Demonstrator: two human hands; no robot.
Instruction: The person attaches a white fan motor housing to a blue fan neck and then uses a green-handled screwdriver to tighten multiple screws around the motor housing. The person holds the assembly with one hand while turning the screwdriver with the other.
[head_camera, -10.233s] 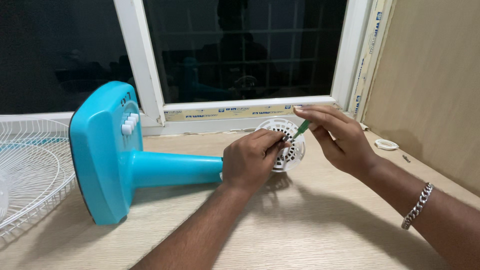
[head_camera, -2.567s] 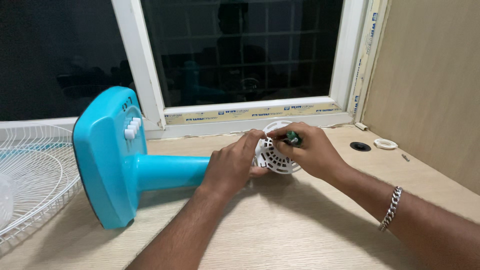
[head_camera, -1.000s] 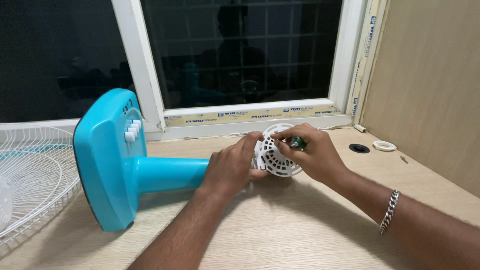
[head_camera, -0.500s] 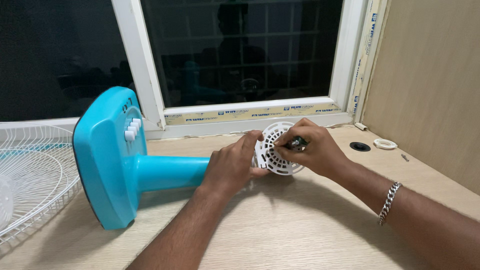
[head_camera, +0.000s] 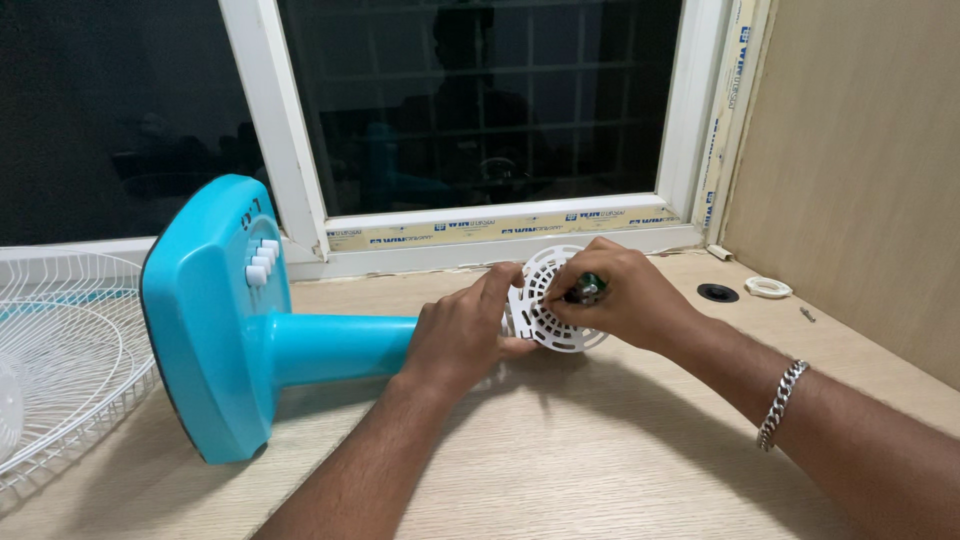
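1. Your left hand (head_camera: 455, 335) clasps the blue fan stand (head_camera: 240, 320) lying on the worktop (head_camera: 600, 450).
2. At the stand's right end, your right hand (head_camera: 625, 300) pinches a green screwdriver (head_camera: 588, 288) against the white vented cover (head_camera: 545, 300).
3. Beyond the stand: the window frame (head_camera: 500, 225).

I see no packages, signs or screens in front of me. The only labels are protective tape strips on the white window frame: one pale cream strip with small blue print (head_camera: 500, 226) runs along the bottom rail in the middle of the frame, and another strip (head_camera: 735, 100) climbs the upright at the upper right.
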